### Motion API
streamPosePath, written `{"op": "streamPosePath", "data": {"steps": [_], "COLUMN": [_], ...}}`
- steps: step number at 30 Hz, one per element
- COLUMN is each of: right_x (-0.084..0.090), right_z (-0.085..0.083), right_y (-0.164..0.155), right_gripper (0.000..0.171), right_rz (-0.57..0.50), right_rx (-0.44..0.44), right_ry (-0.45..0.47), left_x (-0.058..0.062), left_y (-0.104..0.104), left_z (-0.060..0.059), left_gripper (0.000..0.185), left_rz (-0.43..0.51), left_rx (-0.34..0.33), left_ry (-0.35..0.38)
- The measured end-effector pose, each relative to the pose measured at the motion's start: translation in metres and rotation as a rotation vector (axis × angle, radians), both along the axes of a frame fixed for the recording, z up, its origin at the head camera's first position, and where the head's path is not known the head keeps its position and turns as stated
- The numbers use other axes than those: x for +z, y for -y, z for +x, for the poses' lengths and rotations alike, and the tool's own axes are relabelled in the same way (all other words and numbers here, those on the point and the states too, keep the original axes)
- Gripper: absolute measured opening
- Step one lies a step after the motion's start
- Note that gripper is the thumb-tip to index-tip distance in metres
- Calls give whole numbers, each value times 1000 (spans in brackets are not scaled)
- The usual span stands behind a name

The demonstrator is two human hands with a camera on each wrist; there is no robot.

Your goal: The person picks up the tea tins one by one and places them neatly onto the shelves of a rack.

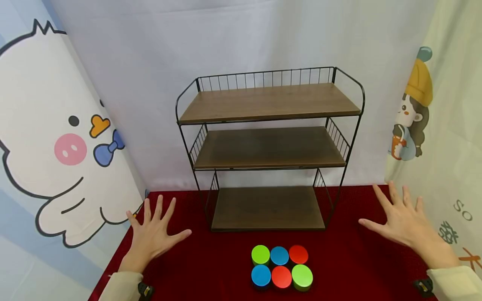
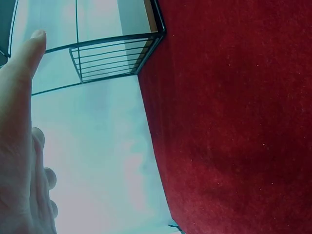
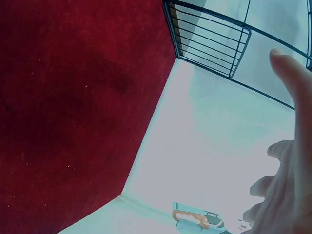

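Hovering with fingers spread and holding nothing, the left hand [image 1: 152, 234] and right hand [image 1: 403, 219] flank six round tins [image 1: 281, 267] before a shelf rack [image 1: 269, 146].

Left hand [image 1: 152, 236] and right hand [image 1: 401, 219] hover spread above the red desk [image 1: 211, 271]; six round tins [image 1: 281, 267] sit before the three-tier shelf [image 1: 269, 150].

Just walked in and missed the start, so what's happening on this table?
A person holds both hands spread above the red cloth, gripping nothing: left hand left of the three-tier shelf, right hand to its right. Six round tins in green, blue and red sit untouched in two rows before the shelf, whose boards are bare.
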State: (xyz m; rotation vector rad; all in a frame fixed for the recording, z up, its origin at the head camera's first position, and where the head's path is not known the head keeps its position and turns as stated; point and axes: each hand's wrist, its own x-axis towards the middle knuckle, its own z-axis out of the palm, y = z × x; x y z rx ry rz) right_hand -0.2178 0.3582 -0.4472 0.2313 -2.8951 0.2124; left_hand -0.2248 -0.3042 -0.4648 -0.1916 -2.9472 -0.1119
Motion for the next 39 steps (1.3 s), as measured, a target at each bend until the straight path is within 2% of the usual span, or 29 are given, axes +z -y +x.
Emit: {"op": "streamPosePath", "data": {"steps": [11,15,19,24,32,35,39], "right_x": [-3,-5,-7,-11,-27,-38,-46], "right_z": [1,3,6,10,22,28,31], "right_y": [-2,-3,-3,2,10,15,21], "right_gripper": [112,112,112,112,112,111,110], "right_rz": [27,11,-18,-85,-178,-191,-194], "right_rx": [5,4,5,14,5,4,14], "right_ry": [1,11,36,96,163,177,171], "left_x": [3,3,1,-1,-1,-5,-6], "left_y": [-3,-9,-19,-27,-40,-48,-58], "left_z": [-1,-5,-13,-20,-28,-31,-37], "left_gripper": [105,107,106,99,74,68,60], "left_rz": [15,84,233,454,798,892,967], "left_rx": [10,16,3,-49,-149,-170,-223], "left_ry": [6,20,10,-45,-211,-213,-214]}}
